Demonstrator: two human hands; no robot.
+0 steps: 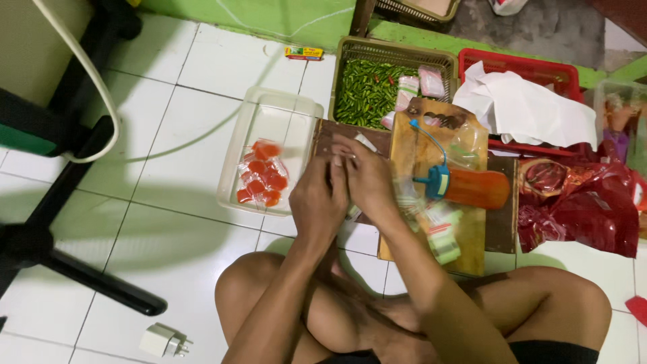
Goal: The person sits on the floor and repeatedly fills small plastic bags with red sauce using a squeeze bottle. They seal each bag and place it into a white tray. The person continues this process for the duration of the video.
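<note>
I sit cross-legged on a white tiled floor. My left hand (318,199) and my right hand (367,175) are pressed together in front of me, fingers pinched on a small clear plastic packet (364,142) that is mostly hidden. Just left of the hands stands a clear plastic tub (269,108) holding several small packets of red sauce (263,178). To the right lies a wooden board (431,152) carrying an orange bottle with a blue cap (468,187) and some clear packets.
A brown basket of green chillies (371,91) stands behind the hands. A red basket with white paper (526,108) and a red plastic bag (586,202) sit at the right. A black stand's legs (60,256) and a white plug adapter (162,339) lie left.
</note>
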